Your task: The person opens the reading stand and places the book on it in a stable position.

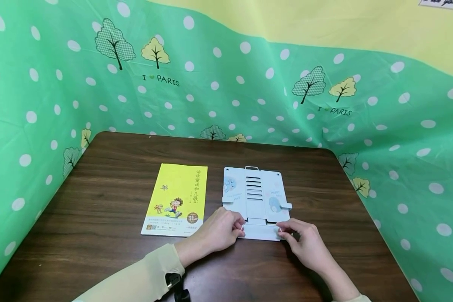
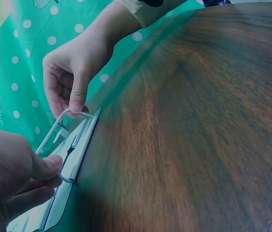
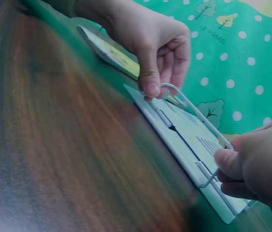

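Note:
A pale blue book stand (image 1: 254,195) with printed cartoon figures and a slotted middle strip lies flat on the table. My left hand (image 1: 222,228) is at its near left corner, thumb and fingers pinching one end of a bent white wire bracket (image 2: 49,137). At the near right corner my right hand (image 1: 305,243) pinches the bracket's other end. In the right wrist view the bracket (image 3: 201,116) stands raised off the stand's near edge, with both hands on it. Fingertips partly cover its two bends.
A yellow children's book (image 1: 179,195) lies closed left of the stand, close to my left forearm. The dark wooden table (image 1: 109,180) is bordered at the back and sides by a green dotted cloth (image 1: 226,88). A black strap (image 1: 177,285) is at my left wrist.

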Demonstrator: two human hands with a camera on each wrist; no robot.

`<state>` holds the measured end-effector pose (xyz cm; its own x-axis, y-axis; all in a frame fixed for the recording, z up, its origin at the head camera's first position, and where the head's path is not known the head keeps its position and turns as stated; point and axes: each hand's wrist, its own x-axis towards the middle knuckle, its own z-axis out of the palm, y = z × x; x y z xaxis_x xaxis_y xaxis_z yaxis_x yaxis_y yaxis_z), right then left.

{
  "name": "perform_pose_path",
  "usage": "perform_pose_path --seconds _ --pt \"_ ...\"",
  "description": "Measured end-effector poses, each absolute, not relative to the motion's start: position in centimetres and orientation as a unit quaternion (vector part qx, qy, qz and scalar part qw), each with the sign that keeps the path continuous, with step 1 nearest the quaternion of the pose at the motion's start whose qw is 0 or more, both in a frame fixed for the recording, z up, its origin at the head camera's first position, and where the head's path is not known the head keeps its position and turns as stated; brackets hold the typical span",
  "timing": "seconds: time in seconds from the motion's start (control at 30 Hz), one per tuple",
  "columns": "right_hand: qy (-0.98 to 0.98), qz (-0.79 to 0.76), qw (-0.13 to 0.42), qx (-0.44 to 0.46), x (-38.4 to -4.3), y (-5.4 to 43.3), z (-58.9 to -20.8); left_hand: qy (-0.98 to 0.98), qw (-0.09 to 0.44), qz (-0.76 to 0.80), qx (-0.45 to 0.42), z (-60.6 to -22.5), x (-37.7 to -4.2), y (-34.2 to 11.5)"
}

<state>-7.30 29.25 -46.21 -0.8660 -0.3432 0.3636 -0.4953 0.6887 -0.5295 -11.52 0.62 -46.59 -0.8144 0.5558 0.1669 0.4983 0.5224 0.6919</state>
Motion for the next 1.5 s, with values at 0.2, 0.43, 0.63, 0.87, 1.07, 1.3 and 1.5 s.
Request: perform_pose_path --seconds 0.2,0.43,0.63,0.87,1.07,1.3,1.5 --pt "-0.916 0.321 0.113 0.213 -7.2 29.8 -45.6 0.867 0.045 0.396 0.300 -46.3 -11.6 0.4" --pt "-0.915 0.327 0.117 0.204 -7.2 30.2 -45.2 0.862 0.055 0.413 0.289 -45.6 -11.8 -0.2" --pt "-0.918 0.330 0.107 0.193 -7.6 30.6 -44.7 0.860 0.047 0.420 0.286 -44.8 -12.6 -1.0" --pt "-0.931 0.326 0.073 0.145 -9.0 31.3 -43.8 0.849 0.054 0.464 0.247 -43.9 -14.4 -2.1" --pt "-0.922 0.369 0.054 0.104 -11.4 32.4 -43.1 0.834 0.067 0.511 0.197 -43.6 -17.1 -3.2" --pt "-0.915 0.401 0.004 0.043 -14.6 33.4 -42.2 0.846 0.076 0.508 0.146 -43.8 -20.1 -3.9" --pt "-0.915 0.401 -0.040 0.009 -16.9 33.4 -42.8 0.859 0.102 0.493 0.098 -44.3 -21.2 -4.2"
